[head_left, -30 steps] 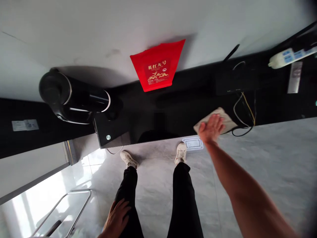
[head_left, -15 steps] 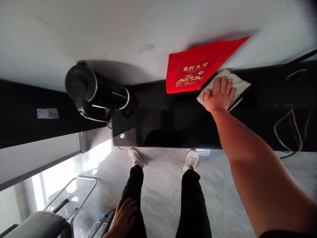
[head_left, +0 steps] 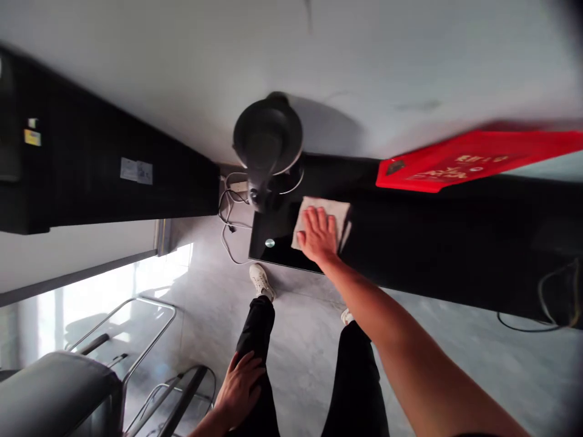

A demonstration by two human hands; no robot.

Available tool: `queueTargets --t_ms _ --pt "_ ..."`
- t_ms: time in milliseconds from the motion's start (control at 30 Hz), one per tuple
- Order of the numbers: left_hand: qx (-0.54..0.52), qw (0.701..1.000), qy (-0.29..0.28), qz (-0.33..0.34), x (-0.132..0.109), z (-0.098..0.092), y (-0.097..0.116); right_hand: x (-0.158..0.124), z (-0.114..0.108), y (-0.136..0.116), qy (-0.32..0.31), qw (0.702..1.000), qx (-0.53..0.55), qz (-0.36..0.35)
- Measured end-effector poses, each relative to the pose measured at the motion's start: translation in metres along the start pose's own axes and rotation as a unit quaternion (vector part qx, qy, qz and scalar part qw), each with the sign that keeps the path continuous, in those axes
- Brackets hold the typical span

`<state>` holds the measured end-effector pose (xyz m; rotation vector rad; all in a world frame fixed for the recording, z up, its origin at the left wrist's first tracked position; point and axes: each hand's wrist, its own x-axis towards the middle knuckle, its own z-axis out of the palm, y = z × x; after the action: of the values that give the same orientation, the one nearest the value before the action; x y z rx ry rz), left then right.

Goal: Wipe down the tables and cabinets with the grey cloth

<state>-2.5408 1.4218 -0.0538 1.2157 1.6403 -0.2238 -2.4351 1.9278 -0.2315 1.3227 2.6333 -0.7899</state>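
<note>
My right hand lies flat on a folded pale cloth, fingers stretched out and slightly apart. The cloth rests on a glossy black tabletop, near its left end and front edge. Just up and left of the cloth stands a tall black lidded jug with a handle, seen from above. My left hand rests on my left leg with its fingers extended and holds nothing.
A red bag with gold print leans against the wall. Cables lie on the floor left of the table, beside a black cabinet. A metal-framed chair stands lower left; another cable hangs at right.
My right hand and the cloth have moved left along the black surface, from beside the red bag to near the jug. The view has shifted left. My left hand stays on my leg.
</note>
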Motion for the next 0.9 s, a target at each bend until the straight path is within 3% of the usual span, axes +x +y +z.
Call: queueTargets --t_ms 67,167,300,400,533,633,733,833,900 --pt "-0.018 1.0 0.002 -0.005 -0.005 0.004 -0.005 0.022 0.015 -0.053 -0.035 0.996 0.025 -0.075" --pt "-0.048 0.999 0.009 -0.008 -0.012 0.008 -0.01 0.049 0.026 -0.099 -0.052 0.993 0.042 -0.102" --pt "-0.066 0.998 0.025 -0.007 -0.017 0.012 -0.013 0.068 0.033 -0.123 -0.035 0.996 0.04 -0.077" --pt "-0.065 0.998 0.01 -0.006 -0.019 0.014 -0.012 0.066 0.04 -0.137 -0.008 0.997 0.035 -0.064" --pt "-0.036 0.999 -0.002 0.002 -0.021 0.018 -0.008 0.039 0.051 -0.146 -0.036 0.984 0.026 -0.171" --pt "0.001 1.0 0.014 0.005 -0.021 0.023 -0.003 0.01 0.055 -0.14 -0.073 0.966 0.008 -0.248" --pt "0.019 1.0 0.015 0.009 -0.02 0.027 0.006 -0.019 0.049 -0.114 -0.1 0.952 0.0 -0.289" --pt "0.012 1.0 -0.012 -0.01 -0.019 0.031 0.022 -0.056 0.033 -0.054 -0.123 0.952 -0.002 -0.279" --pt "0.01 1.0 -0.017 -0.023 -0.017 0.035 0.034 -0.094 0.017 0.013 -0.132 0.962 -0.005 -0.239"
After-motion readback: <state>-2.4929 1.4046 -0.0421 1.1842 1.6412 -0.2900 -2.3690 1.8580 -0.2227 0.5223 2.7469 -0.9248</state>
